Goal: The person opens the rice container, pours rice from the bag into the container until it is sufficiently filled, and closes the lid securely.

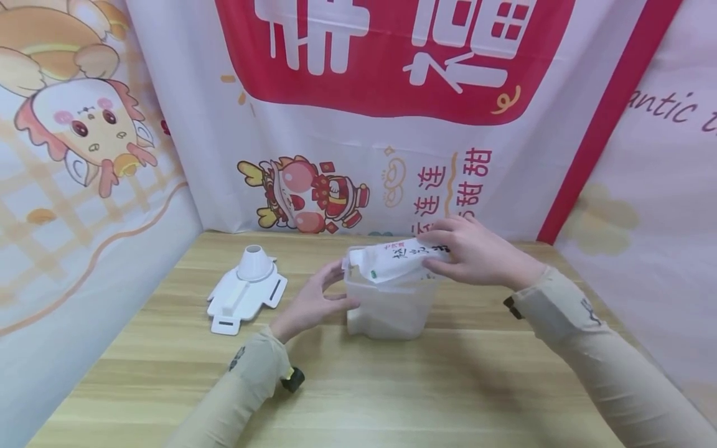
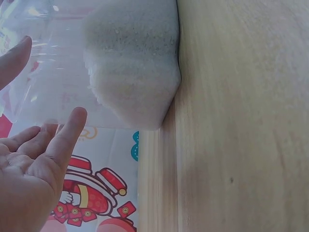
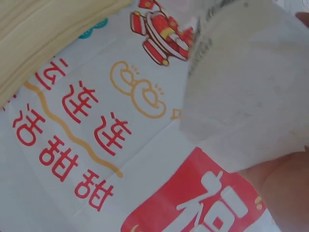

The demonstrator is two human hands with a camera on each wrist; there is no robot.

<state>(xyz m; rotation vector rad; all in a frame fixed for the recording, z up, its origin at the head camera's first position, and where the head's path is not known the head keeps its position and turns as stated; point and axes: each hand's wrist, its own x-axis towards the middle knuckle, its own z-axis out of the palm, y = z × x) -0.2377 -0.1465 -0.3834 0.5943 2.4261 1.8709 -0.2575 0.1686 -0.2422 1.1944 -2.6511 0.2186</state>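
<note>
A clear plastic container [image 1: 389, 311] stands on the table, with a bed of white, rice-like grains [image 2: 135, 63] in its lower part. Beside its left side is my left hand [image 1: 313, 302], thumb and fingers spread around the near corner. In the left wrist view those fingers [image 2: 67, 140] look straight against the clear wall. My right hand [image 1: 470, 252] grips a white printed bag [image 1: 400, 258], which lies tilted over the container's top and covers much of its opening. Close up in the right wrist view, the bag looks limp and creased. Its mouth is hidden.
A flat white plastic piece [image 1: 246, 289] with a cone and slotted tabs lies to the left on the wooden table [image 1: 358, 398]. A printed cloth [image 1: 313, 143] hangs behind the table, and more cloth hangs along both sides.
</note>
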